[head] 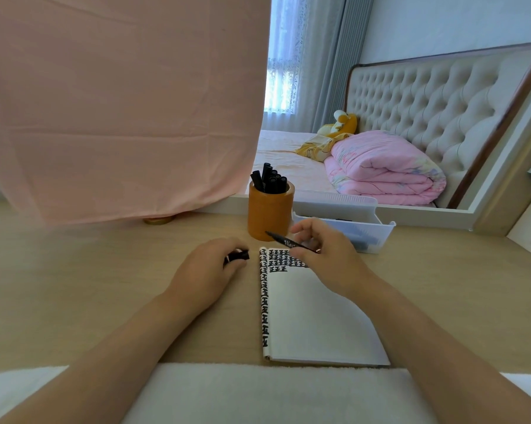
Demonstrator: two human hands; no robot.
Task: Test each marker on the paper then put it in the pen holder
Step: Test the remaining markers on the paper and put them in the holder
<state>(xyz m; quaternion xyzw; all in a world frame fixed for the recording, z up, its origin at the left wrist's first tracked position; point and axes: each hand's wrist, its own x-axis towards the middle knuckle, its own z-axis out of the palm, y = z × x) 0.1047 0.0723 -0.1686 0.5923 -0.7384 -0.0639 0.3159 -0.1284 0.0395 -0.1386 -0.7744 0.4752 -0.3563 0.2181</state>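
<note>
Right hand (325, 255) pinches a black marker (288, 242) over the far end of the paper (313, 316), tip aimed at the pen holder (268, 215) by the worktop's (105, 286) back edge. Left hand (206, 270) curls round what looks like its cap (238, 255), just left of the paper. Going in uncapped, the bare tip could ink the holder or dry out; the crowded holder could jam it. White barrel print is unreadable; the paper carries rows of black 正-like strokes.

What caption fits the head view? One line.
Right hand holds an uncapped marker over the paper, left hand grips the cap, pen holder behind.
</note>
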